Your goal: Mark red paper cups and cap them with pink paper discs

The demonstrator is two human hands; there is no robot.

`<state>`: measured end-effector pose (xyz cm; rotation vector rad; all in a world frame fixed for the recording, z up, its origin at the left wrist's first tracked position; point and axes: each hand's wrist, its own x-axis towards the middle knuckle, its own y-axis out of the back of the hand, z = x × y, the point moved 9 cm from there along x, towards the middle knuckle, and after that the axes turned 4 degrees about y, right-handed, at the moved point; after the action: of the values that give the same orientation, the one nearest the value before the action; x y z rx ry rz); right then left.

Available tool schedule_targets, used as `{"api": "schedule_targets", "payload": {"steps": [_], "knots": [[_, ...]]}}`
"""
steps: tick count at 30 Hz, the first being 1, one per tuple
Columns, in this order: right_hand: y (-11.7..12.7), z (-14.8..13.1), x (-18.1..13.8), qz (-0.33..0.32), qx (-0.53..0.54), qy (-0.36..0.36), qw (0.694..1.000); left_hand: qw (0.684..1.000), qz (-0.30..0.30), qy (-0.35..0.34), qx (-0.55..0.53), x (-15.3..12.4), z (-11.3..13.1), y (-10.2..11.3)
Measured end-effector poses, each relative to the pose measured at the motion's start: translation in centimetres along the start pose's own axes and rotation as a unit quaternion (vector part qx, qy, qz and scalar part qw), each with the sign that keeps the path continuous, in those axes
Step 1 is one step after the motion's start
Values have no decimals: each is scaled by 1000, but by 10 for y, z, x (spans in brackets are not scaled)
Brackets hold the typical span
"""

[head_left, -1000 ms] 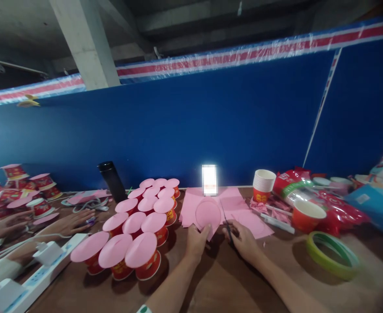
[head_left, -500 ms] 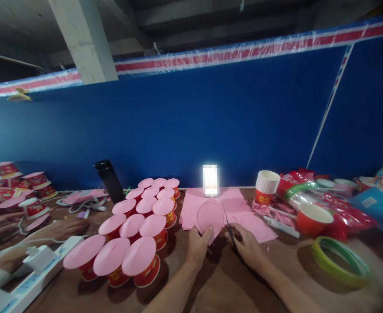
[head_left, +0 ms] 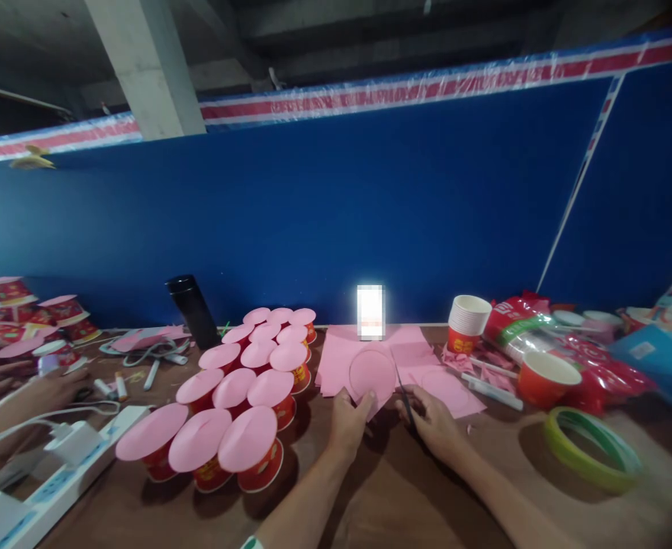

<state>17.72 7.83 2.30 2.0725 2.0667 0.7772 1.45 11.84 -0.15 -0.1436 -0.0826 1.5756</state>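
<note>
My left hand (head_left: 348,427) is closed on a piece of pink paper (head_left: 373,375) that bears a drawn circle, its thumb on the lower edge. Dark scissors (head_left: 406,406) are in my right hand (head_left: 434,425), their blades along the right side of that piece. How far apart the blades are is hard to see. Beneath and behind lie more pink sheets (head_left: 331,362). Another pink sheet (head_left: 448,390) with a circle outline rests right of the scissors. Rows of upside-down red paper cups topped with pink discs (head_left: 248,438) stand to my left.
A power strip (head_left: 55,484) and a co-worker's hand (head_left: 55,393) are at the left. A black bottle (head_left: 191,311) stands behind the cups. To the right are stacked cups (head_left: 467,324), a single cup (head_left: 547,379), a marker (head_left: 491,390), plastic packaging (head_left: 522,324) and green tape (head_left: 593,450).
My hands keep nearly the same pose on the paper and scissors. The view has shifted slightly. At the left, the co-worker's hands have moved, and small sticks now show beside them.
</note>
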Motion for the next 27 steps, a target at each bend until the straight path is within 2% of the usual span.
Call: {"api": "schedule_targets", "payload": {"steps": [27], "knots": [[-1,-7,0,-8,7,2,1000,999,-34,-3,12,0,-2,-8]]}}
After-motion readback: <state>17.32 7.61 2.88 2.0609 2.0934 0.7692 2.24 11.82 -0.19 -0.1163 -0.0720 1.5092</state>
